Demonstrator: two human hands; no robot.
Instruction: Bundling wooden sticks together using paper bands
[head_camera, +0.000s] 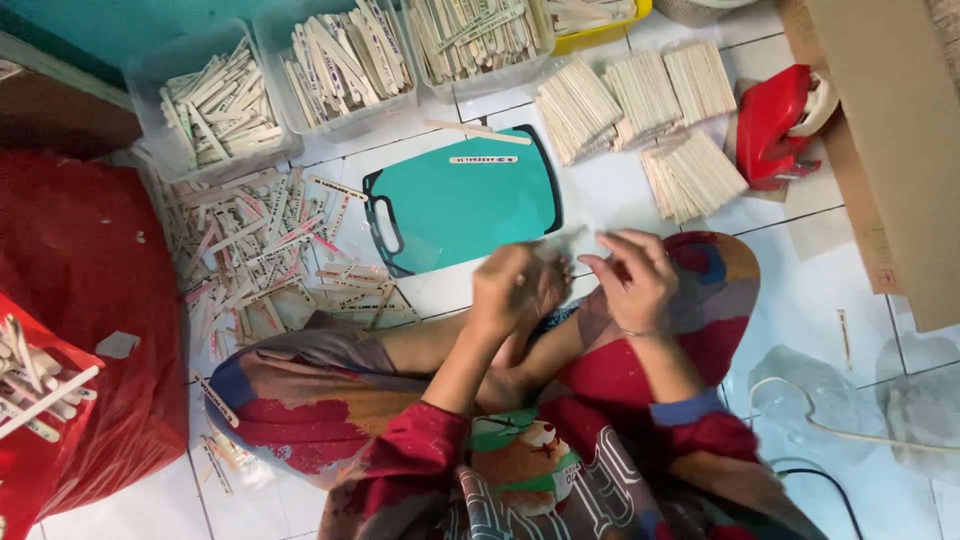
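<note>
White floor tiles (620, 200) spread under you, with a red sack (90, 300) at your left. Ahead lies a teal cutting board (470, 205), beside a loose heap of wooden sticks (265, 255). Your left hand (515, 285) is curled shut and your right hand (632, 275) pinches its fingers together, both over your knees; what they hold is blurred, so I cannot tell.

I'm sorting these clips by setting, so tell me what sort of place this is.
Probably a home workshop on a tiled floor, with the person sitting on the ground. Clear tubs hold flat wooden sticks, more lie in a loose heap and neat bundles, beside a teal cutting board.
</note>
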